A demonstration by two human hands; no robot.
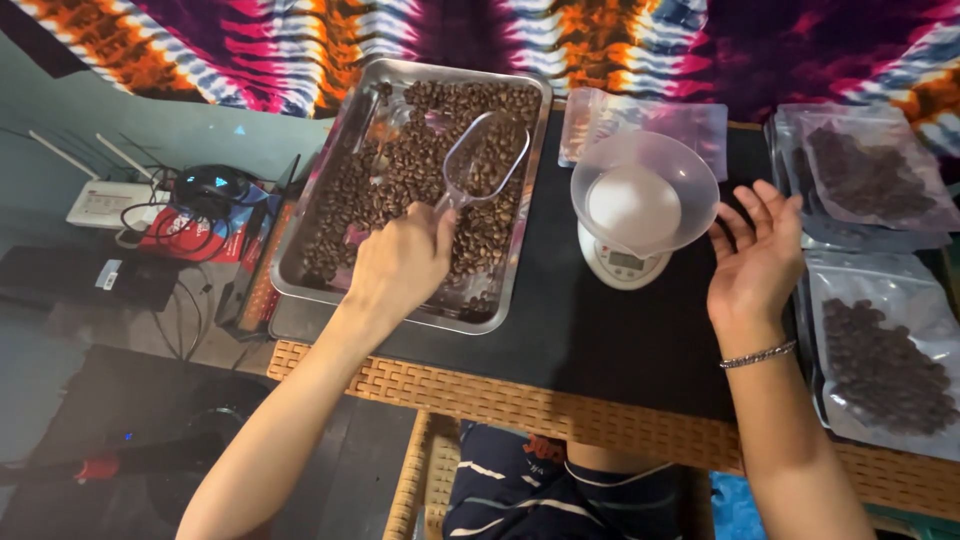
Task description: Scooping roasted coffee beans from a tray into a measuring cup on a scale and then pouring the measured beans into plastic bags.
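Left hand (pixel 400 262) grips a clear scoop (pixel 485 160) over the bean tray (pixel 300 270); right hand (pixel 755 262) spreads beside the scale bowl (pixel 690 165).

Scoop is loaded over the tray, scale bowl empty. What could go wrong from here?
1. The clear scoop in the left hand looks heaped; beans could fall onto the black mat on the way to the bowl.
2. The bowl sits loose on a small scale; the open right hand beside it could knock it.

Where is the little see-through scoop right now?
The clear scoop is held in the left hand, over the metal tray of coffee beans, left of the scale bowl.
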